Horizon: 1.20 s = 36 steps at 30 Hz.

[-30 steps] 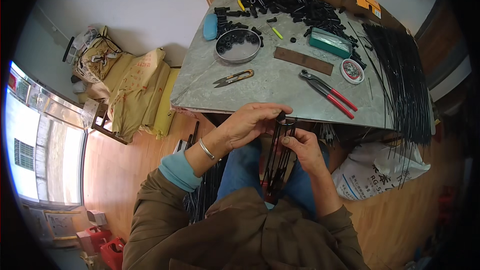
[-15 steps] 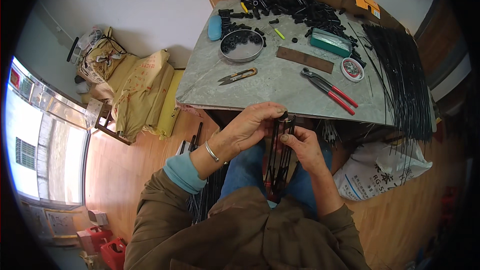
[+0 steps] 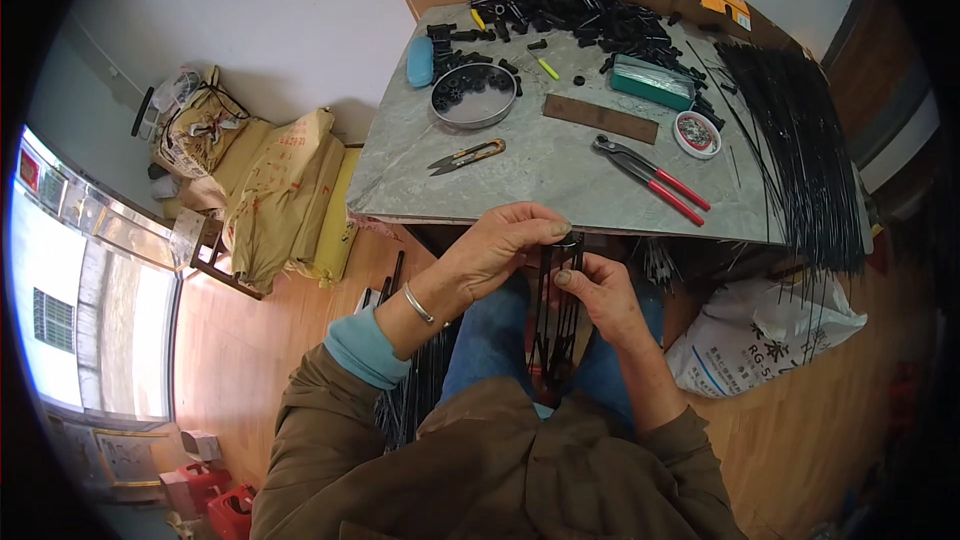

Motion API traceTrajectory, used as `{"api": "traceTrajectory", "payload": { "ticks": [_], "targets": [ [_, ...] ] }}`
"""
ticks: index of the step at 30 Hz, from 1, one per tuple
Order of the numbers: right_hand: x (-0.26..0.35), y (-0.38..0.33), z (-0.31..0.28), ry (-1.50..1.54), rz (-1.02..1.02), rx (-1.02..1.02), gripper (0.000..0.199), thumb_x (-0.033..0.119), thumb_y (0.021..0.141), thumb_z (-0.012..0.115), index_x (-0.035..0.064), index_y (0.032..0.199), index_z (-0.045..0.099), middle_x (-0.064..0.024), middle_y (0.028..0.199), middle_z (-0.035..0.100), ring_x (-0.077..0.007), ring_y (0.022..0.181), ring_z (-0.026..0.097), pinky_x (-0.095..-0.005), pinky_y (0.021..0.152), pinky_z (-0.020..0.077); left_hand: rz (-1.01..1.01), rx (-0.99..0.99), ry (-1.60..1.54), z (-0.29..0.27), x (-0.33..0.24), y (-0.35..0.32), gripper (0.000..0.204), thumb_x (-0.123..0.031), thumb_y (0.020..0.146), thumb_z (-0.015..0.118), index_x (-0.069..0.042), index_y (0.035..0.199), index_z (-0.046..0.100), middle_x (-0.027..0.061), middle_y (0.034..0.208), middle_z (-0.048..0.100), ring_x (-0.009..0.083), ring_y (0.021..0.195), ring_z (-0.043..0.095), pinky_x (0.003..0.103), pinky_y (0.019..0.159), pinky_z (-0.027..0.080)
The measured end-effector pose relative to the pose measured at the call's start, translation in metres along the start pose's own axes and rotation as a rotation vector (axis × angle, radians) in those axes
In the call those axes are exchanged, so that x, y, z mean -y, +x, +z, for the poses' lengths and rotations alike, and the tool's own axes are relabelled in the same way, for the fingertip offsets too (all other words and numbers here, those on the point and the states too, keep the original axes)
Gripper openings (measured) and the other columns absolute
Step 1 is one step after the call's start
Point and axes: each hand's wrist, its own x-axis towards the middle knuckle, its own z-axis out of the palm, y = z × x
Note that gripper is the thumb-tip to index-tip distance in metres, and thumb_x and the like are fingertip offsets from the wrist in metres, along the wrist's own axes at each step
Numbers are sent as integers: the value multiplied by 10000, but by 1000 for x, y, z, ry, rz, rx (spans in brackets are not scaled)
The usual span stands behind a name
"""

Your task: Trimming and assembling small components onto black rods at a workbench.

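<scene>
A bundle of thin black rods (image 3: pixel 556 320) stands upright in my lap, just below the grey table's (image 3: pixel 545 175) near edge. My left hand (image 3: pixel 495 245) pinches the top of the bundle, where a small black piece sits, with thumb and forefinger. My right hand (image 3: pixel 600 292) grips the rods from the right, slightly lower, its thumb pressed against them. A silver bangle circles my left wrist.
On the table lie small snips (image 3: pixel 466 154), red-handled pliers (image 3: pixel 650 175), a round metal tray (image 3: pixel 474 95) of black parts, a brown strip (image 3: pixel 599 118), a green box (image 3: pixel 652 81), a pile of black pieces (image 3: pixel 590 10) and long black rods (image 3: pixel 795 130). Sacks (image 3: pixel 280 190) left, a white bag (image 3: pixel 765 340) right.
Both hands stay on the top of the rod bundle. The fingers have shifted slightly at its upper end.
</scene>
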Motion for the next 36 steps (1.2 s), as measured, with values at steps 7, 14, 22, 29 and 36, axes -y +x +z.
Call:
{"api": "traceTrajectory", "payload": {
  "ticks": [7, 14, 22, 29, 36],
  "targets": [
    [0, -1, -2, 31, 10, -39, 138, 150, 882, 656, 14, 873, 634, -28, 741, 638, -73, 652, 561, -216, 604, 450, 142, 70, 130, 0, 0, 6, 259, -130, 846, 689, -13, 1067, 621, 15, 877, 642, 98, 805, 581, 222, 748, 467],
    [4, -6, -3, 52, -29, -64, 152, 162, 886, 655, 11, 881, 636, -32, 744, 636, -76, 647, 554, -216, 608, 451, 237, 83, 275, 13, 4, -1, 321, -159, 853, 697, -7, 1120, 605, 16, 933, 618, 82, 817, 562, 212, 752, 466],
    [6, -15, -11, 16, -110, -145, 167, 159, 925, 605, -5, 924, 636, -12, 799, 627, -81, 727, 577, -225, 664, 475, 307, 59, 294, 22, 9, -5, 305, -115, 849, 690, -23, 1129, 613, -5, 940, 616, 68, 828, 559, 198, 747, 460],
    [16, -25, -4, -240, -224, -225, 202, 191, 918, 615, -8, 892, 639, 25, 701, 579, -50, 639, 505, -214, 577, 409, 352, 40, 238, 33, 20, -5, 294, -124, 844, 702, -35, 1116, 636, -22, 906, 618, 54, 789, 536, 190, 704, 435],
    [28, -25, -24, -126, -3, -8, 191, 186, 887, 654, 1, 842, 654, 18, 704, 594, -57, 630, 517, -217, 580, 420, 301, 128, 166, 34, 27, -11, 280, -119, 841, 702, -43, 1106, 648, -23, 922, 617, 58, 829, 531, 201, 763, 424]
  ]
}}
